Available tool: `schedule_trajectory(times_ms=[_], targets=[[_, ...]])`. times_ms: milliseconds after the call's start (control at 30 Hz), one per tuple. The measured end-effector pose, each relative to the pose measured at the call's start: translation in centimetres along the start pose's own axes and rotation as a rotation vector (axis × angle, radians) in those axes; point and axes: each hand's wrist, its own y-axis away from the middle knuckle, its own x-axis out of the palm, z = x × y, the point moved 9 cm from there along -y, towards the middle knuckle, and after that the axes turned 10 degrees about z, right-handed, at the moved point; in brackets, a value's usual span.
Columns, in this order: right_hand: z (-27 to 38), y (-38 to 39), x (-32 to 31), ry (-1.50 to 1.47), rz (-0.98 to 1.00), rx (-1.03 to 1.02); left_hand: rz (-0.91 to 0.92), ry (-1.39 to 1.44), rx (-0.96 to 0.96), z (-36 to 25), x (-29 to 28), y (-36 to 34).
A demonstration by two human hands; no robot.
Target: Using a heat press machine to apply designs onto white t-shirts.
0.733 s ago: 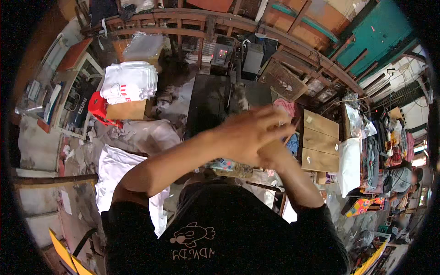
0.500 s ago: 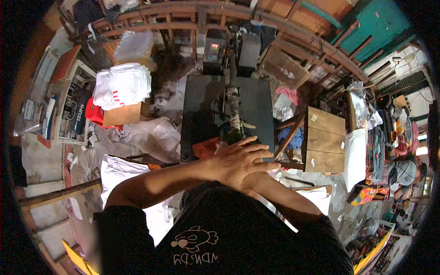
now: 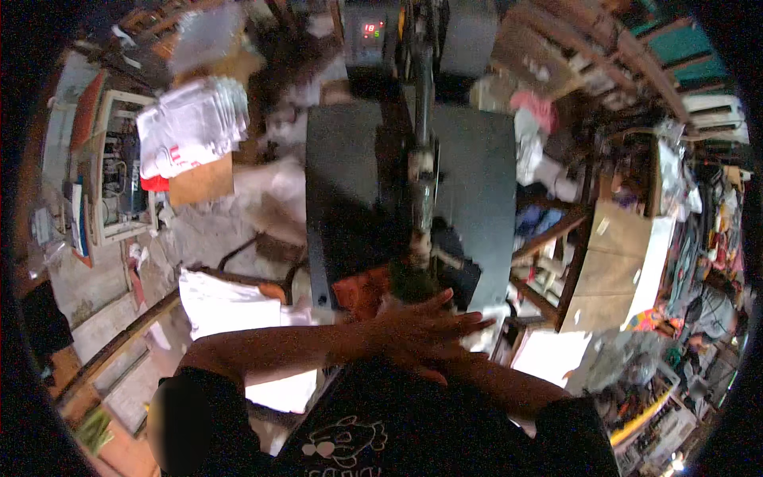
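In front of me stands a heat press with a wide black plate [image 3: 477,159]. Its long metal lever [image 3: 424,119] runs down the middle toward me, and the wrapped end lies just beyond my hands. My left hand [image 3: 413,330] is palm down with its fingers spread, crossing over my right hand [image 3: 453,350]. Most of the right hand, its fingers included, is hidden under the left and in shadow. Whether either hand touches the lever end cannot be made out. A reddish-orange piece [image 3: 362,288] lies by the plate's near edge, left of the lever.
A stack of folded white printed garments [image 3: 195,123] rests on a brown board at left. White cloth [image 3: 226,302] lies at lower left. A wooden table [image 3: 608,262] stands at right. At the back is a control box with a lit display [image 3: 370,32].
The press looks larger and nearer, and the whole view has shifted. My crossed hands sit slightly lower in the picture and look darker. Left still lies over right.
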Motion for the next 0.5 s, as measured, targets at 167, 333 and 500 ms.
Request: schedule_trajectory(times_ms=[167, 333, 500], targets=[[-0.5, 0.1, 0.9, -0.077, -0.014, 0.069, -0.058, 0.010, -0.085, -0.9, 1.4, 1.5], [-0.4, -0.9, 1.2, -0.118, -0.084, 0.074, 0.072, 0.180, -0.160, -0.2, 2.7, 1.7], [0.1, -1.3, 0.9, -0.142, -0.164, 0.045, -0.086, -0.059, -0.154, -1.3, -0.7, 1.1]])
